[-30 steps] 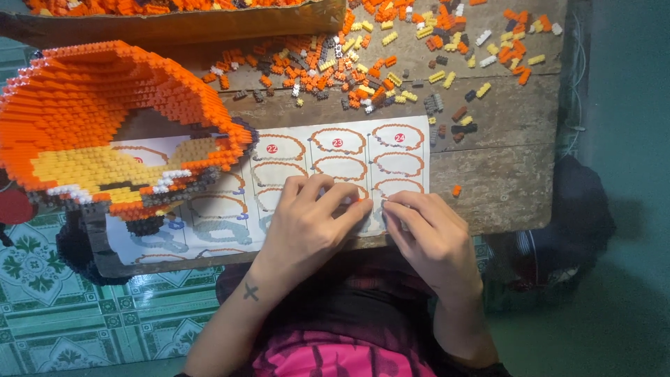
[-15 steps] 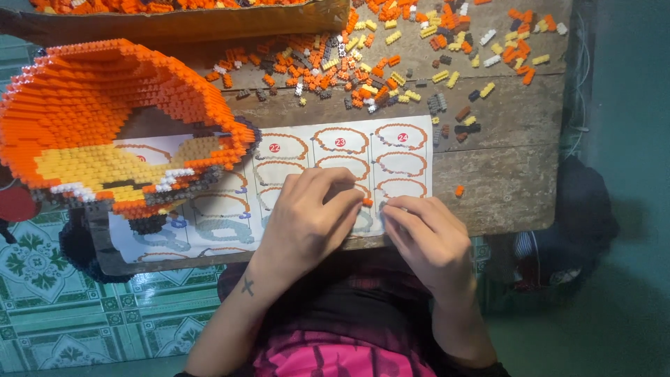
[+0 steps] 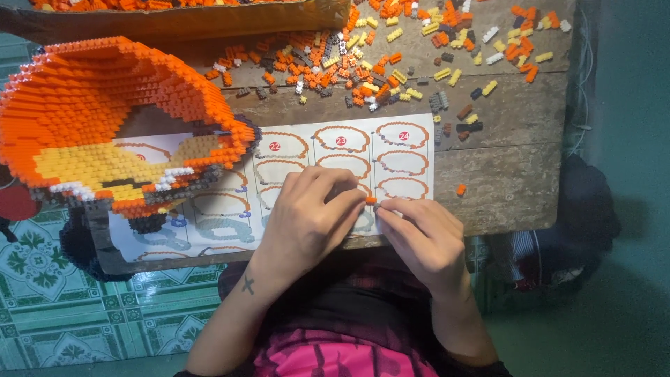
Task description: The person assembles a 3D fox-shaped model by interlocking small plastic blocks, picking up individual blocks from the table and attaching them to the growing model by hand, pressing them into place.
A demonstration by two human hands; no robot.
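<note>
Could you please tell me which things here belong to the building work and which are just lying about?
In use: left hand, right hand, tiny orange plastic brick, printed paper instruction sheet.
Lying about: lone orange brick, long cardboard box.

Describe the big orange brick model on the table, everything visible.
The orange brick model is a large, hollow, curved shell of tiny stacked bricks: orange outside, with yellow, white and dark bands along its lower inner edge. It looks unfinished and open. It sits at the table's near-left corner, overlapping the printed instruction sheet. Neither hand touches it; the left hand is nearest.
</note>
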